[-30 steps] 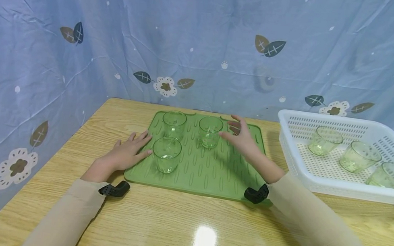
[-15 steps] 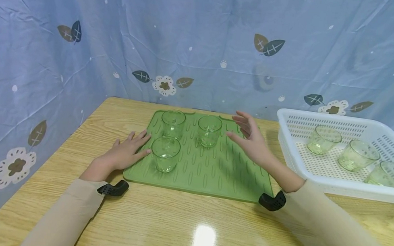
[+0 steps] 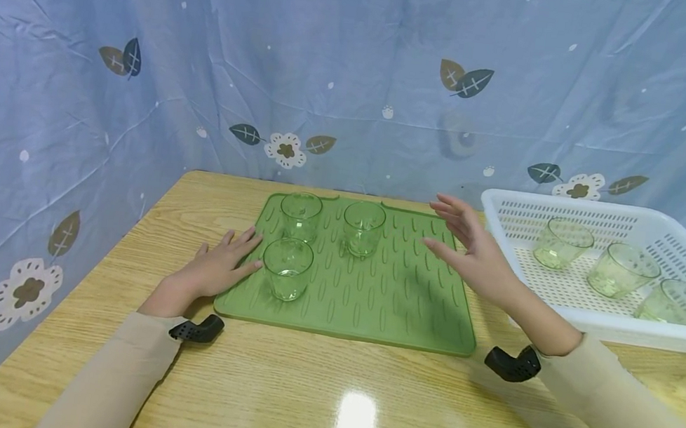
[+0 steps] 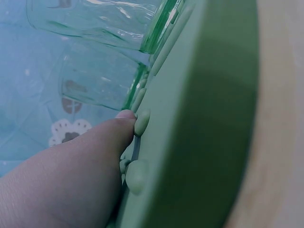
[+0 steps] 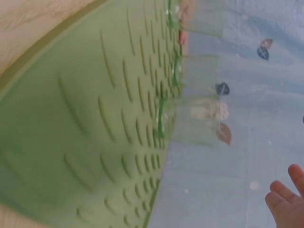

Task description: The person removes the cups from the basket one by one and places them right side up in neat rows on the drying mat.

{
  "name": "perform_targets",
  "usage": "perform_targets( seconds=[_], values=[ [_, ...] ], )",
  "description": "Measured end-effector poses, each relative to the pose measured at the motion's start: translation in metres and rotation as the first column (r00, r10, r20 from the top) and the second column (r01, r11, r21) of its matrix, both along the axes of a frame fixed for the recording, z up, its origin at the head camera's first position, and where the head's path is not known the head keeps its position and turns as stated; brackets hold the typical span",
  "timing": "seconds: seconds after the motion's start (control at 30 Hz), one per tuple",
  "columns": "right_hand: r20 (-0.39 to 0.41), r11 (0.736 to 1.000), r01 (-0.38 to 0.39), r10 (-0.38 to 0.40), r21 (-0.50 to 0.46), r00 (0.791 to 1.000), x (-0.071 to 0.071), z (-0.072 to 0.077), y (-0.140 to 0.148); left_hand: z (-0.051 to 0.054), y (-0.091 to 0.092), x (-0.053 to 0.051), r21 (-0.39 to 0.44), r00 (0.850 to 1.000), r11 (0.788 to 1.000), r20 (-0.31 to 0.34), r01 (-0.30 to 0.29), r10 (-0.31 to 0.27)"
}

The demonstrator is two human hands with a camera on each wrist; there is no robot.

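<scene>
Three clear green glasses stand upright on a green ridged mat (image 3: 383, 310): a back-left glass (image 3: 301, 218), a back-middle glass (image 3: 363, 228) and a front-left glass (image 3: 288, 269). My left hand (image 3: 217, 270) rests on the mat's left edge with fingers spread, its thumb tip close beside the front-left glass. In the left wrist view the thumb (image 4: 95, 147) lies against the mat's nubs. Above the mat's right edge my right hand (image 3: 480, 258) hovers with nothing in it, fingers loosely extended, between the back-middle glass and the white basket (image 3: 597, 328).
Inside the basket, on the right of the wooden table (image 3: 297, 392), three more green glasses lie in a row: a left one (image 3: 563, 244), a middle one (image 3: 624, 271) and a tilted right one (image 3: 682, 302). A blue patterned curtain (image 3: 359, 67) closes off the back and left.
My right hand has drawn away from the back-middle glass and moved right toward the basket. The left hand and the glasses have stayed in place.
</scene>
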State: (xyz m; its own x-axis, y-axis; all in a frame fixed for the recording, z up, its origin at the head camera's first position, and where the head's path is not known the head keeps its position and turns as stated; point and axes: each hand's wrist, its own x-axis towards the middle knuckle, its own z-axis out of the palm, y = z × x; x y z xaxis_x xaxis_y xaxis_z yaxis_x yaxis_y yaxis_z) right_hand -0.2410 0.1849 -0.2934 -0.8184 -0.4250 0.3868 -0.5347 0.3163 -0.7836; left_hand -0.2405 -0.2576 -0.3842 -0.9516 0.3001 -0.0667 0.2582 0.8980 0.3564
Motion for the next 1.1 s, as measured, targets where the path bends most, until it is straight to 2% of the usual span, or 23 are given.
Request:
perform_targets(
  seconds=[0.33, 0.63, 0.93, 1.1],
  values=[
    [-0.071, 0.997, 0.055, -0.051, 0.047, 0.996, 0.005, 0.003, 0.038, 0.001, 0.001, 0.001, -0.001, 1.000, 1.000, -0.010, 0.002, -0.002],
    [-0.143, 0.989, 0.125, -0.113, 0.083, 0.983, 0.002, 0.001, 0.068, 0.000, 0.001, 0.002, -0.008, 1.000, 1.000, -0.011, -0.002, 0.002],
    [-0.162, 0.947, 0.285, -0.261, 0.148, 0.952, -0.001, 0.001, 0.098, -0.001, 0.001, 0.001, -0.014, 1.000, 1.000, -0.014, -0.004, 0.004],
    [-0.145, 0.929, 0.327, -0.304, 0.175, 0.942, -0.001, 0.002, 0.114, -0.003, 0.000, -0.001, -0.018, 1.000, 1.000, -0.014, -0.005, 0.004]
  ],
)
